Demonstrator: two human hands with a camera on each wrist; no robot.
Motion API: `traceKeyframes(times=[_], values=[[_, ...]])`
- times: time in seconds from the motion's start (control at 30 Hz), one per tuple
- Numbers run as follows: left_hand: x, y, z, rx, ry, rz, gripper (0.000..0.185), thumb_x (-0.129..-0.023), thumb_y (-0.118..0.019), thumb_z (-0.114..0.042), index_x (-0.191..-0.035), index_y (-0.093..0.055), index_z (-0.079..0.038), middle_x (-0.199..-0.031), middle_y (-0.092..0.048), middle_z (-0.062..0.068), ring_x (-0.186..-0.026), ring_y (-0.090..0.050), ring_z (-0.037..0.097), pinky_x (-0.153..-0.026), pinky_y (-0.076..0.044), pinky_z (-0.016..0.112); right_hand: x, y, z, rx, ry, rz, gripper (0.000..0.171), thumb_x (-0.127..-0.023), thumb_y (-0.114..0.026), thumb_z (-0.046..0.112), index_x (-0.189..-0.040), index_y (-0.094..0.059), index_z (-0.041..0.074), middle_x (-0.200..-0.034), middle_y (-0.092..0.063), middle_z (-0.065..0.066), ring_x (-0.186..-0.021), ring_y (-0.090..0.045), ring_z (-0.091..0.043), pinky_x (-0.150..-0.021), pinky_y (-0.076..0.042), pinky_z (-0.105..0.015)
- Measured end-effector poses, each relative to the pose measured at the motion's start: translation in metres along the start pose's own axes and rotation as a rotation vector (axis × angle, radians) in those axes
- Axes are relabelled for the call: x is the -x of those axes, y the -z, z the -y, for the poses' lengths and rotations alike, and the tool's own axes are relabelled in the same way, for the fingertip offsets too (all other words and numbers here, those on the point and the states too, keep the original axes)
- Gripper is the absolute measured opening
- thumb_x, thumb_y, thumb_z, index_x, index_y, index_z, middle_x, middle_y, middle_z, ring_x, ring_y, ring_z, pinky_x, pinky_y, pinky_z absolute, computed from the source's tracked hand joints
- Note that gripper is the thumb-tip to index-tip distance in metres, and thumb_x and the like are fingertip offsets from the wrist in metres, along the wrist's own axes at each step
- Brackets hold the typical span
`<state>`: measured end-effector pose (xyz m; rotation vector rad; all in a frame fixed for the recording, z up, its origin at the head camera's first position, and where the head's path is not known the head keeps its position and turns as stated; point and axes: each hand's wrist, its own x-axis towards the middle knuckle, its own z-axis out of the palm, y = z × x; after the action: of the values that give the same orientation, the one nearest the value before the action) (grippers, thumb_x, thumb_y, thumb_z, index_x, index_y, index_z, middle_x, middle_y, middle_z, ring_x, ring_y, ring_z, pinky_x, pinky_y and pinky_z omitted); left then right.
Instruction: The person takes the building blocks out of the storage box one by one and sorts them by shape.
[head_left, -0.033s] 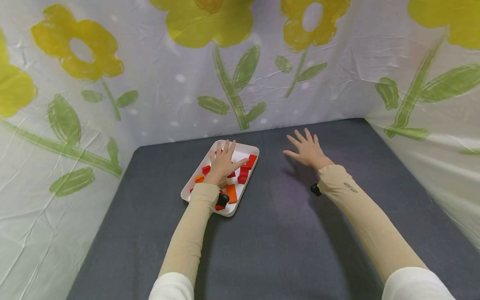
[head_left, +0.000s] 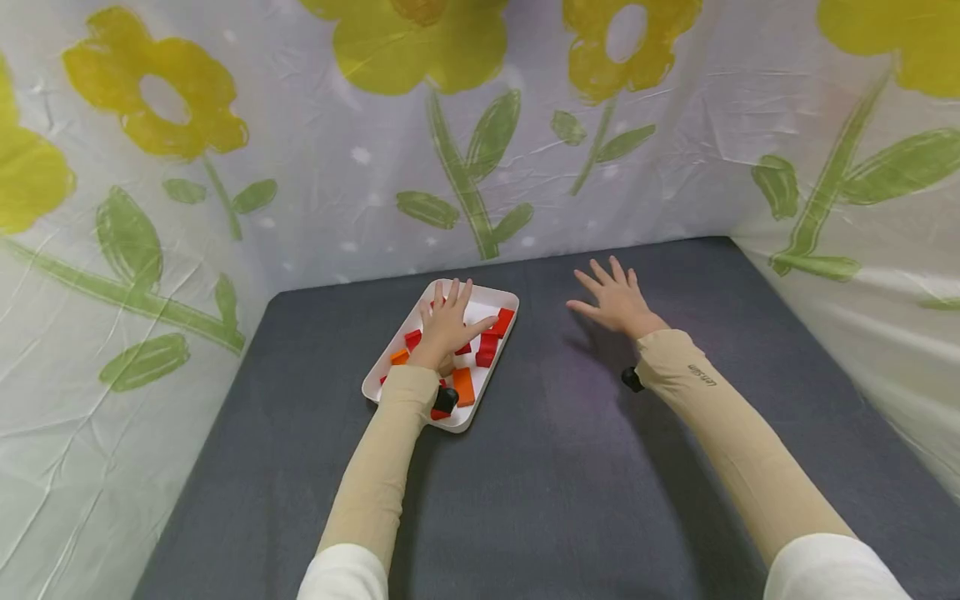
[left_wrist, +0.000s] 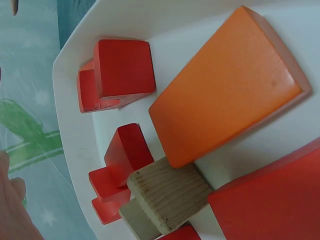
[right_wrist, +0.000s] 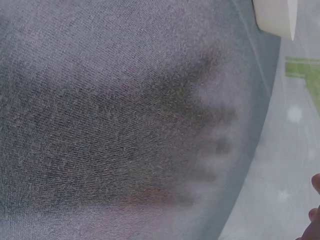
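Observation:
My left hand is spread, palm down, above a white tray and holds nothing. Red blocks and an orange block lie in the tray around and below it. In the left wrist view, a large orange block, a wooden block with visible grain and several red blocks show close up. My right hand hovers over the dark table to the right of the tray, fingers fanned out, with nothing in it. Its shadow falls on the cloth in the right wrist view.
A dark grey table spreads under both arms. Behind it and at the sides hangs a pale curtain with yellow flowers. A corner of the tray shows at the top of the right wrist view.

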<state>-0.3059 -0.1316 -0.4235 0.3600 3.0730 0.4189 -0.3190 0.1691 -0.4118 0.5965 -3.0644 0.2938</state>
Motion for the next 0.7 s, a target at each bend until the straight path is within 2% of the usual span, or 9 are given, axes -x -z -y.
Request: traceKeyframes(times=[0.27,0.37,0.53,0.7], values=[[0.003,0.005,0.007,0.016,0.003,-0.022,0.087,-0.080,-0.039,-0.068,-0.145,-0.004,-0.020,-0.148,0.000,0.006,-0.131,0.011,0.030,-0.098,0.010,0.055,0.001,0.000,0.001,-0.007,0.017,-0.027,0.075,-0.087,-0.037,0.059,-0.143,-0.021,0.012,-0.145,-0.011,-0.019,-0.130,0.006,-0.039,-0.099,0.000,-0.057],[0.007,0.011,0.014,-0.008,0.005,-0.038,0.089,-0.079,-0.040,-0.068,-0.145,-0.004,-0.019,-0.148,-0.002,0.006,-0.132,0.010,0.029,-0.098,0.007,0.057,0.000,0.002,0.003,-0.033,0.032,-0.039,0.078,-0.086,-0.036,0.061,-0.143,-0.020,0.010,-0.145,-0.012,-0.019,-0.130,0.005,-0.038,-0.099,0.001,-0.056],[0.022,0.023,0.027,0.033,0.001,-0.062,0.091,-0.079,-0.047,-0.063,-0.145,-0.006,-0.016,-0.148,-0.006,0.009,-0.132,0.004,0.030,-0.099,0.004,0.057,-0.001,0.004,0.007,-0.039,0.046,-0.080,0.080,-0.085,-0.035,0.063,-0.142,-0.020,0.009,-0.144,-0.016,-0.019,-0.130,-0.002,-0.038,-0.100,-0.003,-0.055],[0.042,0.032,0.041,0.131,-0.057,-0.061,0.094,-0.079,-0.056,-0.054,-0.143,-0.009,-0.007,-0.148,-0.008,0.012,-0.133,-0.002,0.026,-0.102,-0.004,0.052,0.001,0.003,0.011,-0.092,0.067,-0.139,0.082,-0.086,-0.042,0.058,-0.140,-0.023,0.001,-0.142,-0.022,-0.020,-0.130,-0.013,-0.035,-0.102,-0.012,-0.049]])
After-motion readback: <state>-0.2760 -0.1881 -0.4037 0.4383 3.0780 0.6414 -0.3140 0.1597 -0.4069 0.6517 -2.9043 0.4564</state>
